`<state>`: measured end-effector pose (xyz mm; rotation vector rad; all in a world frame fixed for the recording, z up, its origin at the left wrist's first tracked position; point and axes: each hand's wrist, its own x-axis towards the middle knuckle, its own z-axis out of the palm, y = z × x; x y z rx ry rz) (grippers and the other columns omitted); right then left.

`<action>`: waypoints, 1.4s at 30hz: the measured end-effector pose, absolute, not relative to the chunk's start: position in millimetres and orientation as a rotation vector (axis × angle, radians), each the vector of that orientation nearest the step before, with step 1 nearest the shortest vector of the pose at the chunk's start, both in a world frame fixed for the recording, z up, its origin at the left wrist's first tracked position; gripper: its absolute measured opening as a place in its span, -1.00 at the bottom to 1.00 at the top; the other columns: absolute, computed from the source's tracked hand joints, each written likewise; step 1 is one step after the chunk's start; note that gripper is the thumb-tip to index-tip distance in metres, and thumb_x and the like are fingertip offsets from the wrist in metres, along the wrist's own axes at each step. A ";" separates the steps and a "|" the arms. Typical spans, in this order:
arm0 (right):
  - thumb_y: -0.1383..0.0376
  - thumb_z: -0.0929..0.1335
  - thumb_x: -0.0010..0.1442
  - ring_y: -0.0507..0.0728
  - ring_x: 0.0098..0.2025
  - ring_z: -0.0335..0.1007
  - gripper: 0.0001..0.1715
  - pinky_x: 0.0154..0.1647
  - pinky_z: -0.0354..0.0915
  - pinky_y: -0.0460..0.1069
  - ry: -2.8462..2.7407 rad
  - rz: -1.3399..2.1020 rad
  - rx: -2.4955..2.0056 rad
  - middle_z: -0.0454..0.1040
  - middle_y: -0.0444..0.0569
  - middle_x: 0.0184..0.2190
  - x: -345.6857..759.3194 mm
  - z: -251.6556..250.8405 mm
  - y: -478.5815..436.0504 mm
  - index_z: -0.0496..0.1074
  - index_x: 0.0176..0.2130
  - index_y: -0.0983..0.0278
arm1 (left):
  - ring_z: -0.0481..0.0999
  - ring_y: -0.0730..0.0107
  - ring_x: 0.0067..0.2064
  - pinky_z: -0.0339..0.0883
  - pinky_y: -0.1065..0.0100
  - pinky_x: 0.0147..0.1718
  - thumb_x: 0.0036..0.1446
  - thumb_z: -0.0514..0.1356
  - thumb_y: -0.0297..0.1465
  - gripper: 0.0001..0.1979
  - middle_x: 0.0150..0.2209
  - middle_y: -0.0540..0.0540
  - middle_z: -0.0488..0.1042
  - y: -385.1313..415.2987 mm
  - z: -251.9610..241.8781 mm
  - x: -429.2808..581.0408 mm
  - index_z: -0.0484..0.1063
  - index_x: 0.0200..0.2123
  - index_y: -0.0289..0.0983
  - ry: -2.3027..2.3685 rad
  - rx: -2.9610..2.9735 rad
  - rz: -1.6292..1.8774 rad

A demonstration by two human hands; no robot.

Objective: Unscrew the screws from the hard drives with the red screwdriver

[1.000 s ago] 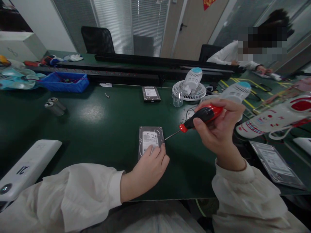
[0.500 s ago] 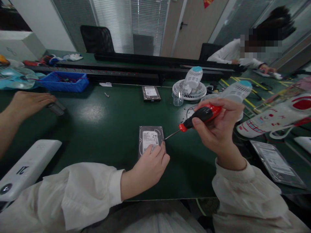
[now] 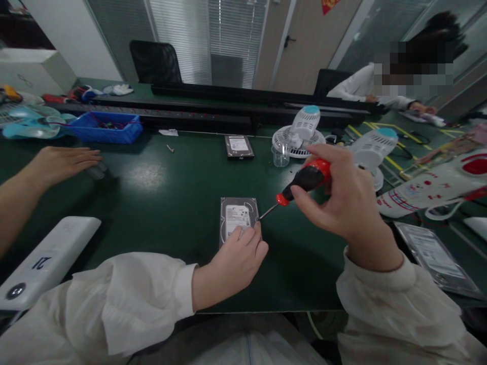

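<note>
A hard drive [image 3: 236, 215] lies flat on the green table [image 3: 171, 192] in front of me. My left hand [image 3: 238, 256] rests on its near edge, fingers pressed down on the drive. My right hand [image 3: 342, 195] is closed round the red and black handle of a screwdriver [image 3: 300, 182]. The thin shaft slants down to the left and its tip meets the drive's right edge, just above my left fingertips.
A second hard drive [image 3: 238, 146] lies farther back, beside a clear cup [image 3: 280, 155] and white fans [image 3: 302, 133]. Another person's hand [image 3: 63, 162] covers grey cylinders at the left. A blue bin [image 3: 102, 126], a white device [image 3: 45, 261] and a bagged drive [image 3: 433, 256] are around.
Another person's hand has come in from the left and now covers the grey cylinders. My right hand has turned and shifted slightly left on the screwdriver; the tip stays at the drive's edge.
</note>
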<state>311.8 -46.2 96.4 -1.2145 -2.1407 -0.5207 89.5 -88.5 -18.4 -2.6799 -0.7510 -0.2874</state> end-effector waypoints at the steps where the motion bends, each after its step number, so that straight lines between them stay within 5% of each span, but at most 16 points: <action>1: 0.03 0.36 0.28 0.25 -0.22 0.56 -0.39 -0.31 0.35 0.09 -2.152 -0.555 -1.243 0.59 0.09 -0.11 307.3 101.4 -47.0 0.34 0.22 0.22 | 0.55 -0.05 0.08 0.33 0.06 -0.04 0.44 0.03 -0.42 -0.80 0.26 -0.51 0.47 -88.6 -18.1 89.4 0.42 -0.06 -0.39 -0.751 -2.679 -0.291; 7: -0.18 0.33 0.33 0.06 -0.53 0.26 -0.45 -0.44 0.06 -0.01 -2.105 -0.609 -1.320 0.40 -0.10 -0.55 289.0 115.9 -34.6 0.50 -0.25 0.24 | 0.55 -0.05 0.08 0.32 0.06 -0.03 0.44 0.04 -0.42 -0.80 0.24 -0.52 0.48 -88.6 -17.5 89.5 0.42 -0.05 -0.39 -0.746 -2.683 -0.282; 11: 0.15 0.33 0.31 0.05 -0.49 0.30 -0.74 -0.41 0.14 0.00 -2.244 -0.374 -1.137 0.48 -0.10 -0.45 286.9 125.2 -30.5 0.50 -0.13 0.25 | 0.56 -0.03 0.07 0.33 0.05 -0.01 0.43 0.06 -0.42 -0.82 0.25 -0.50 0.49 -88.6 -17.3 89.8 0.42 -0.07 -0.37 -0.759 -2.686 -0.281; 14: 0.29 0.27 0.25 0.10 -0.39 0.40 -0.58 -0.35 0.20 0.02 -2.321 -0.259 -1.068 0.55 -0.05 -0.31 287.1 129.6 -33.2 0.46 0.07 0.28 | 0.57 -0.02 0.07 0.34 0.05 -0.01 0.42 0.07 -0.42 -0.82 0.25 -0.50 0.48 -88.6 -16.8 89.9 0.43 -0.08 -0.37 -0.757 -2.680 -0.280; 17: 0.18 0.31 0.31 0.16 -0.35 0.43 -0.57 -0.33 0.20 0.04 -2.291 -0.339 -1.166 0.55 0.00 -0.29 287.0 127.6 -33.8 0.46 0.10 0.30 | 0.57 -0.04 0.07 0.35 0.05 -0.02 0.41 0.09 -0.41 -0.82 0.25 -0.51 0.49 -88.3 -16.6 90.4 0.45 -0.08 -0.37 -0.748 -2.672 -0.288; 21: -0.04 0.40 0.30 0.12 -0.49 0.30 -0.58 -0.39 0.10 0.02 -2.184 -0.492 -1.294 0.40 -0.08 -0.53 287.6 123.3 -30.0 0.52 -0.14 0.26 | 0.58 -0.01 0.07 0.38 0.06 -0.02 0.43 0.06 -0.44 -0.76 0.23 -0.47 0.52 -93.3 -15.6 91.1 0.50 -0.05 -0.40 -0.761 -2.615 -0.285; 24: 0.12 0.38 0.31 0.09 -0.47 0.32 -0.70 -0.38 0.14 0.01 -2.249 -0.346 -1.197 0.47 -0.09 -0.46 289.2 125.9 -29.1 0.50 -0.06 0.25 | 0.59 0.03 0.07 0.39 0.05 0.03 0.43 0.03 -0.48 -0.67 0.22 -0.42 0.54 -106.7 -13.9 89.9 0.52 0.08 -0.45 -0.785 -2.557 -0.262; 30: 0.32 0.31 0.26 0.15 -0.20 0.50 -0.55 -0.18 0.35 0.06 -2.353 0.007 -0.949 0.58 0.02 -0.06 295.2 134.8 -32.0 0.48 0.12 0.25 | 0.53 0.10 0.18 0.34 0.08 0.16 0.47 0.02 -0.42 -0.61 0.21 -0.28 0.57 -140.5 -17.1 85.1 0.52 0.18 -0.40 -0.489 -2.717 -0.417; 37: 0.12 0.40 0.34 0.07 -0.40 0.40 -0.65 -0.32 0.26 0.01 -2.273 -0.100 -1.044 0.56 -0.07 -0.32 294.3 129.8 -26.9 0.54 0.02 0.26 | 0.44 -0.08 0.31 0.24 -0.03 0.27 0.49 0.03 -0.17 -0.46 0.26 -0.40 0.52 -143.0 -22.7 87.1 0.48 0.22 -0.49 -0.614 -2.748 -0.423; 42: 0.24 0.38 0.28 0.05 -0.43 0.37 -0.71 -0.35 0.26 -0.01 -2.217 -0.039 -1.033 0.54 -0.10 -0.36 293.7 126.2 -25.2 0.53 -0.02 0.26 | 0.47 -0.06 0.28 0.28 -0.03 0.24 0.49 0.04 -0.17 -0.47 0.25 -0.39 0.53 -141.7 -22.2 88.0 0.48 0.23 -0.47 -0.594 -2.768 -0.402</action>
